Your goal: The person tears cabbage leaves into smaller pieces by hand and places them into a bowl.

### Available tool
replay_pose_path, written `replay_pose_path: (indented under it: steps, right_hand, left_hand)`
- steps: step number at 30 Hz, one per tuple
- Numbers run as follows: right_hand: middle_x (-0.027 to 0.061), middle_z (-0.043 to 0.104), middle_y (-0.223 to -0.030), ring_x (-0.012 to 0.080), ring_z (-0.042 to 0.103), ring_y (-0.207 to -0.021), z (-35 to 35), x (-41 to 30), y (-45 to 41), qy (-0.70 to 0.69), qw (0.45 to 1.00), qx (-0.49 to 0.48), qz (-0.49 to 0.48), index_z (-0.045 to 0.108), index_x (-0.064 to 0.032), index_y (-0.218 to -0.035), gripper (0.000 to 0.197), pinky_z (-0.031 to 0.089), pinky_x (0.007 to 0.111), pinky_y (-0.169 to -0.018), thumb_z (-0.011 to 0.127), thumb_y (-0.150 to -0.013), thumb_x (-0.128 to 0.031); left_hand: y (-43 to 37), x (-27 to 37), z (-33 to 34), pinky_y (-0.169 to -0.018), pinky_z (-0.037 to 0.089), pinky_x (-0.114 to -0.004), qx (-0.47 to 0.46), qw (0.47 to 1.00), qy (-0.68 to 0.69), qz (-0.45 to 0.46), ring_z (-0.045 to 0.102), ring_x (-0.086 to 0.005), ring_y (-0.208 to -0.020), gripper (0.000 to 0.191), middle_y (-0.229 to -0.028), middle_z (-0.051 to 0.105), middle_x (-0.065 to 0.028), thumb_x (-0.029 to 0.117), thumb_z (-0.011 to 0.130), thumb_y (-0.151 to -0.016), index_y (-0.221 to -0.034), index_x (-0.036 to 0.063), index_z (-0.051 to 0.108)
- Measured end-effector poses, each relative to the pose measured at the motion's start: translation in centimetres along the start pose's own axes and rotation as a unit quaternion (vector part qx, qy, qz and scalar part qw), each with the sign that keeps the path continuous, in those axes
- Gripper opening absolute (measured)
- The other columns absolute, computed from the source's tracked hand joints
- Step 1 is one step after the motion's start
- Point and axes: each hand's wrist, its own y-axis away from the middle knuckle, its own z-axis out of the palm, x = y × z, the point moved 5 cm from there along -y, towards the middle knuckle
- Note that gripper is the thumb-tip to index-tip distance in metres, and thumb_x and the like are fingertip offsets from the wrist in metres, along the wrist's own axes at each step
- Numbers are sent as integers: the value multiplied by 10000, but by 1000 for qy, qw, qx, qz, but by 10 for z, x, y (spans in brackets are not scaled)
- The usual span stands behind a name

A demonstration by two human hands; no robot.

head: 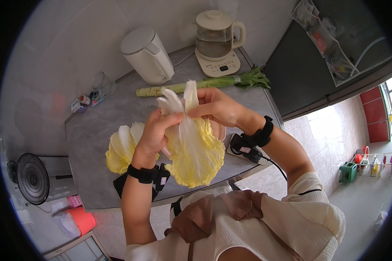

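Observation:
My left hand (155, 132) and my right hand (217, 106) both grip a napa cabbage leaf (196, 153) by its white stem, thumbs close together. Above the thumbs the stem is split into separate strips that spread apart. The leaf's frilly yellow end hangs down towards me, over the front of the counter (94, 156). Partly hidden behind the leaf and my right hand is a pink basket (219, 130). More napa cabbage leaves (124, 145) lie on the counter, left of my left hand.
A stem lettuce (220, 81) lies across the counter behind my hands. Farther back stand a white electric kettle (147, 58) and a glass kettle (214, 45) on its base. A phone-like white object (264, 160) is near my right wrist; a black fan (32, 178) stands at left.

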Motion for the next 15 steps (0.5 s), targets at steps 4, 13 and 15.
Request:
replay_pose_path:
  steps: [4, 13, 15]
  right_hand:
    - [52, 619, -907, 101, 585, -758, 0, 0, 1, -69, 997, -22, 7, 551, 18, -1077, 353, 463, 218, -664, 625, -736, -29]
    - [64, 610, -943, 106, 587, -819, 0, -8, 8, 128, 991, 1, 24, 492, 2, -1133, 428, 468, 231, -718, 647, -739, -59]
    - [67, 608, -949, 108, 586, -829, 1, -7, 9, 155, 988, 2, 15, 477, -2, -1149, 461, 470, 240, -726, 657, -731, -68]
  left_hand:
    - [2, 1, 2, -752, 467, -248, -26, 997, 68, -22, 584, -117, -856, 337, -980, 599, -68, 114, 611, -803, -1091, -40, 531]
    - [2, 8, 7, -703, 478, -249, 9, 996, -87, 17, 597, -106, -785, 220, -908, 629, -58, 73, 612, -784, -977, -29, 593]
    - [2, 7, 8, -701, 479, -248, 16, 995, -94, 22, 599, -107, -786, 226, -910, 629, -61, 77, 611, -788, -986, -29, 590]
